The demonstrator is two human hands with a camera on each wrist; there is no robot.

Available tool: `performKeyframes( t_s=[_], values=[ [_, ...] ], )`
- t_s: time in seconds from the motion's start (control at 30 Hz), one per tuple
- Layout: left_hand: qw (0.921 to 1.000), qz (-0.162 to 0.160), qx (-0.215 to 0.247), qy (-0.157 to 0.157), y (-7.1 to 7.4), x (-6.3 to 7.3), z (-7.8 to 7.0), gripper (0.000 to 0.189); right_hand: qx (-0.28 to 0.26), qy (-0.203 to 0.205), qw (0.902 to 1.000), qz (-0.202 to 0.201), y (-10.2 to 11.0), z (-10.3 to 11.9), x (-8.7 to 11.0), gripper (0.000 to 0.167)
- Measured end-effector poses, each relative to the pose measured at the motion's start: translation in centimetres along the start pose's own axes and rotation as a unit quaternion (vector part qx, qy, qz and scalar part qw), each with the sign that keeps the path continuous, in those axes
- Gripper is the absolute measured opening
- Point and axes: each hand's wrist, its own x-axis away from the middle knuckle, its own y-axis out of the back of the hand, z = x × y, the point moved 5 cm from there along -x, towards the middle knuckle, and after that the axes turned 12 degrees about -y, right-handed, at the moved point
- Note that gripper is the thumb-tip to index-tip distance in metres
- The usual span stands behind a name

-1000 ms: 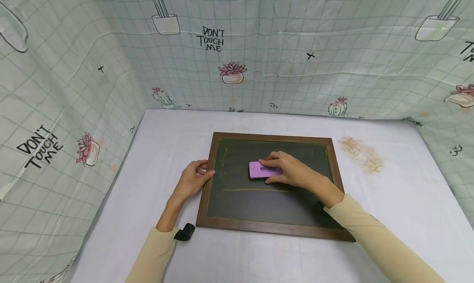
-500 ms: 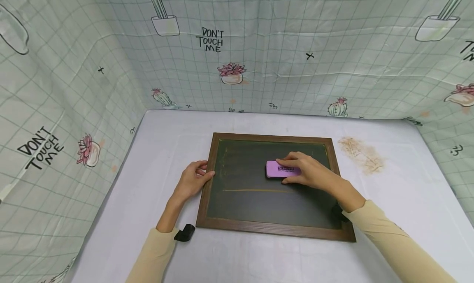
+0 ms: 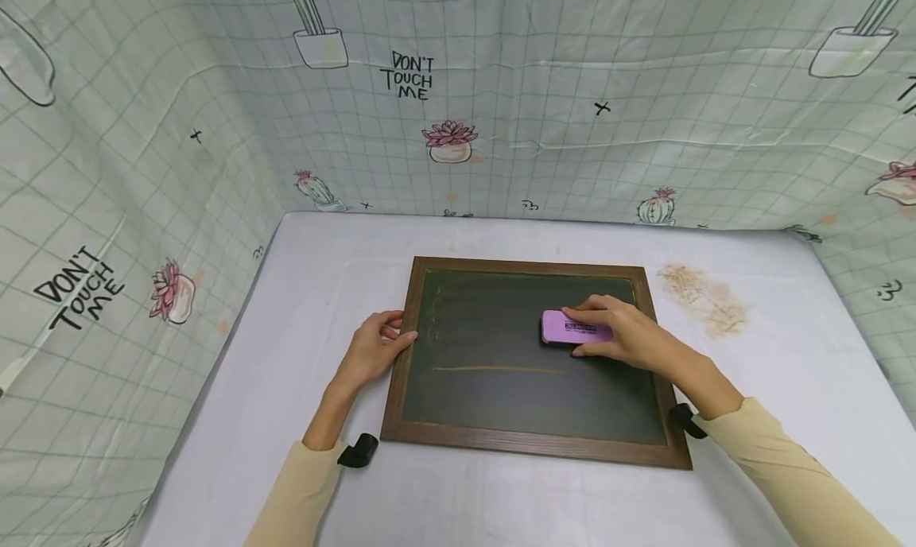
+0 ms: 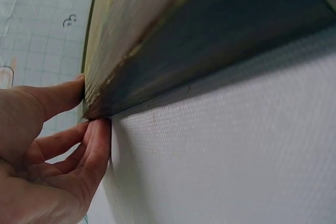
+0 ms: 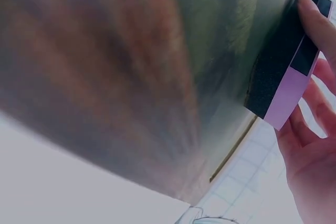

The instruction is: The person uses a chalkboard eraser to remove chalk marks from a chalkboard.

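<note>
Head view: the right hand (image 3: pixel 621 332) clamped fingers round a purple board eraser (image 3: pixel 560 327) on the wood-framed chalkboard (image 3: pixel 501 404), whose left edge (image 3: pixel 402 372) the left hand (image 3: pixel 370 350) pinched.

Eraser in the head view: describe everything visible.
The eraser is an oblong block with rounded corners: smooth purple top with small dark print, over a black layer that looks like felt. The right wrist view also shows a black patch on its purple side. It lies black side down on the board, just right of the middle, long sides running left to right. The right hand grips it across those sides, covering part.
</note>
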Motion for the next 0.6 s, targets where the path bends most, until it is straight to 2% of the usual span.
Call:
performKeyframes(
  t_s=[0.17,0.6],
  values=[
    [0.9999,0.006,0.002,0.01,-0.1,0.1,0.0,0.051,-0.006,0.008,0.9998,-0.017,0.3,-0.4,0.7,0.062],
    [1.0,0.001,0.003,0.002,-0.1,0.0,0.0,0.049,0.014,0.033,0.9981,-0.05,0.7,0.0,1.5,0.066]
  ],
)
